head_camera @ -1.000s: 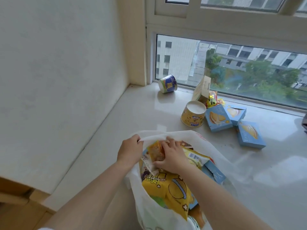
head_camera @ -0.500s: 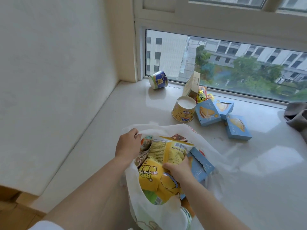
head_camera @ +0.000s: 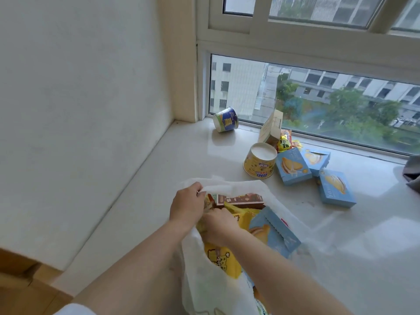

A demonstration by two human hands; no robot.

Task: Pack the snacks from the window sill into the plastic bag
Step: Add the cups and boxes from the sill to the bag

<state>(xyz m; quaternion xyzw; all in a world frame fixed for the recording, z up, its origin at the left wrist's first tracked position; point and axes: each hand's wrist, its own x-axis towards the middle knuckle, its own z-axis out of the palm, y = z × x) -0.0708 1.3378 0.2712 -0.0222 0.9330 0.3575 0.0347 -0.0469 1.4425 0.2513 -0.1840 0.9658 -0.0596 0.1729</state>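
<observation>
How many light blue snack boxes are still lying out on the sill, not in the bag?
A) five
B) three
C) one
B: three light blue boxes lie on the window sill beside the yellow cup; a fourth one already sits in the plastic bag.

Left hand (head_camera: pixel 187 204) pinching; right hand (head_camera: pixel 218 226) curled, fingers hidden.
</observation>
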